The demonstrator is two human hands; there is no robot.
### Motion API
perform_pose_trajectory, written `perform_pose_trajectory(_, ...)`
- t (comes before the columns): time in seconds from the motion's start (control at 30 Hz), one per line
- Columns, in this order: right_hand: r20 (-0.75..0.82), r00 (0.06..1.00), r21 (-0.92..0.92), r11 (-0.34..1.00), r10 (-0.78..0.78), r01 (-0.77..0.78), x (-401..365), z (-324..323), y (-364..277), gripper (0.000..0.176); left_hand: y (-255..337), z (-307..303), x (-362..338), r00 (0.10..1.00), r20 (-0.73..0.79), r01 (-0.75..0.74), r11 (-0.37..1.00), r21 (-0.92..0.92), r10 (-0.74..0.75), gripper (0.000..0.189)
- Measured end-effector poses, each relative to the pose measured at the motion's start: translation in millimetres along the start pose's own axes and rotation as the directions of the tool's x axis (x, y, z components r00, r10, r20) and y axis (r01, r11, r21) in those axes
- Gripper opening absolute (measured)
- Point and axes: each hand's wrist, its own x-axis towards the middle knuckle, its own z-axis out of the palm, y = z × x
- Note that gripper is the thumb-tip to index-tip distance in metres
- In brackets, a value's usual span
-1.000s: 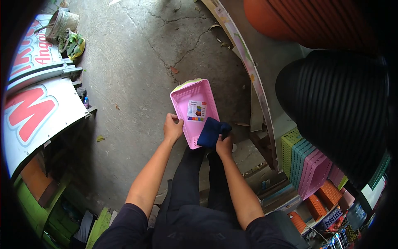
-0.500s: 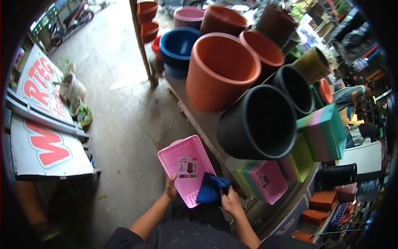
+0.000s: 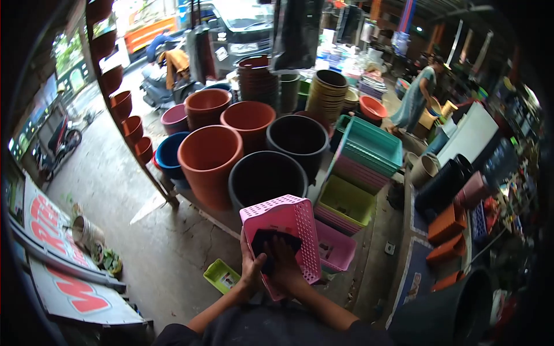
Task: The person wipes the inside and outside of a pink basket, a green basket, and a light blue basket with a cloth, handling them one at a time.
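A pink perforated plastic basket is tilted up in front of me, its open side facing me. My left hand is closed on the basket's left edge, thumb on the inner side. Inside the basket, my right hand holds a dark blue cloth pressed against the inner surface, its fingers stretched over the fabric. The cloth and hand cover the label area. Just behind the basket stands a large black pot.
Orange pots and another black pot stand on a low platform. Stacked teal baskets, green baskets and a pink basket are at right. A small green basket lies on the floor. A person bends farther back.
My view has swung right and up. The basket has been raised and tilted, and the cloth has moved from its right edge to inside it, with my right hand spread over it.
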Motion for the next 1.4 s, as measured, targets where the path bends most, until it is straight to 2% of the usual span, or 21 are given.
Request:
perform_pose_trajectory(0.03,-0.017,1.0,-0.002,1.0,0.02,-0.02,2.5,-9.3,4.2,0.081,-10.0,2.3,2.1,1.0,0.026,0.005,1.0,0.002,-0.006,0.113)
perform_pose_trajectory(0.1,-0.185,0.981,-0.073,0.997,-0.053,0.04,10.8,-34.5,17.6,0.083,-36.0,3.7,3.6,0.992,0.123,0.029,1.0,0.012,-0.03,0.116)
perform_pose_trajectory(0.23,-0.187,0.973,-0.079,0.989,-0.137,0.124,24.7,-66.6,55.5,0.089,-30.1,41.3,3.3,0.973,0.213,0.083,0.996,0.044,-0.091,0.114)
perform_pose_trajectory(0.33,-0.237,0.967,-0.036,0.995,-0.096,0.09,19.5,-61.2,69.0,0.096,-25.8,65.3,8.1,0.974,0.229,0.014,0.998,-0.062,0.0,0.114)
perform_pose_trajectory(0.4,-0.496,0.859,0.158,0.986,0.128,-0.056,13.9,-56.7,72.9,0.102,-26.8,73.6,7.2,0.986,0.164,0.002,0.994,-0.11,0.016,0.113)
perform_pose_trajectory(0.43,-0.469,0.861,0.197,0.973,0.199,-0.118,8.1,-59.9,73.0,0.101,-25.6,78.1,6.3,0.987,0.162,0.003,0.994,-0.113,0.016,0.113)
perform_pose_trajectory(0.57,-0.544,0.816,0.065,0.98,0.194,-0.189,2.2,-61.1,69.3,0.097,-33.8,84.6,4.7,0.979,0.204,0.021,0.999,-0.045,-0.011,0.11)
perform_pose_trajectory(0.6,-0.413,0.908,0.044,0.998,0.064,-0.051,-0.8,-71.0,66.0,0.093,-35.1,83.7,6.2,0.978,0.209,0.025,0.999,-0.024,-0.02,0.109)
perform_pose_trajectory(0.63,-0.27,0.96,0.047,0.995,-0.075,0.091,-3.3,-76.3,64.3,0.09,-33.6,80.5,10.3,0.97,0.237,0.066,0.994,-0.093,-0.042,0.109)
perform_pose_trajectory(0.77,-0.295,0.956,0.019,1.0,-0.002,0.008,-12.3,-66.0,76.6,0.085,-21.1,80.4,13.9,0.977,0.208,0.06,0.993,-0.097,-0.039,0.111)
perform_pose_trajectory(0.83,-0.395,0.904,0.139,0.983,0.163,-0.117,-16.1,-65.7,70.3,0.086,-22.9,82.1,17.2,0.982,0.189,0.02,0.996,-0.085,-0.004,0.111)
perform_pose_trajectory(0.87,-0.391,0.906,0.137,0.984,0.162,-0.116,-21.4,-61.0,67.7,0.086,-25.8,82.8,17.3,0.984,0.175,-0.013,0.997,-0.071,0.025,0.11)
perform_pose_trajectory(0.93,-0.143,0.989,0.141,0.988,-0.036,0.056,-29.3,-53.5,62.5,0.084,-34.5,69.9,25.2,0.986,0.167,0.004,0.996,-0.093,0.012,0.108)
perform_pose_trajectory(0.97,-0.149,0.988,0.144,0.988,-0.031,0.053,-32.1,-57.0,64.2,0.084,-36.4,63.3,29.3,0.987,0.161,0.019,0.993,-0.113,0.0,0.107)
perform_pose_trajectory(1.03,0.116,0.991,-0.113,0.99,-0.072,0.085,-41.4,-71.2,73.2,0.086,-13.7,70.5,32.9,0.988,0.155,0.032,0.989,-0.142,-0.009,0.104)
perform_pose_trajectory(1.17,-0.033,0.999,-0.067,0.998,-0.014,0.012,-62.5,-63.3,78.2,0.071,-12.1,67.2,41.9,0.99,0.142,0.02,0.982,-0.188,0.008,0.099)
perform_pose_trajectory(1.23,0.15,0.988,-0.146,0.989,0.037,-0.014,-72.1,-58.3,72.9,0.071,-16.1,67.9,45.6,0.987,0.154,-0.005,0.979,-0.204,0.037,0.101)
perform_pose_trajectory(1.27,0.146,0.988,-0.144,0.989,0.041,-0.02,-74.2,-50.2,73.9,0.071,-17.5,67.3,45.4,0.989,0.146,-0.007,0.982,-0.191,0.035,0.102)
perform_pose_trajectory(1.33,0.148,0.987,-0.045,0.996,-0.068,0.076,-72.4,-26.0,85.0,0.069,-15.3,76.9,42.3,0.989,0.142,-0.007,0.984,-0.178,0.033,0.103)
perform_pose_trajectory(1.37,0.145,0.987,-0.043,0.997,-0.064,0.071,-70.0,-11.0,88.0,0.069,-10.5,89.5,34.9,0.992,0.113,-0.032,0.984,-0.175,0.053,0.103)
perform_pose_trajectory(1.4,0.2,0.976,0.119,0.991,-0.084,0.061,-62.7,-6.2,85.1,0.066,-7.7,98.4,32.0,0.993,0.087,-0.058,0.983,-0.172,0.074,0.103)
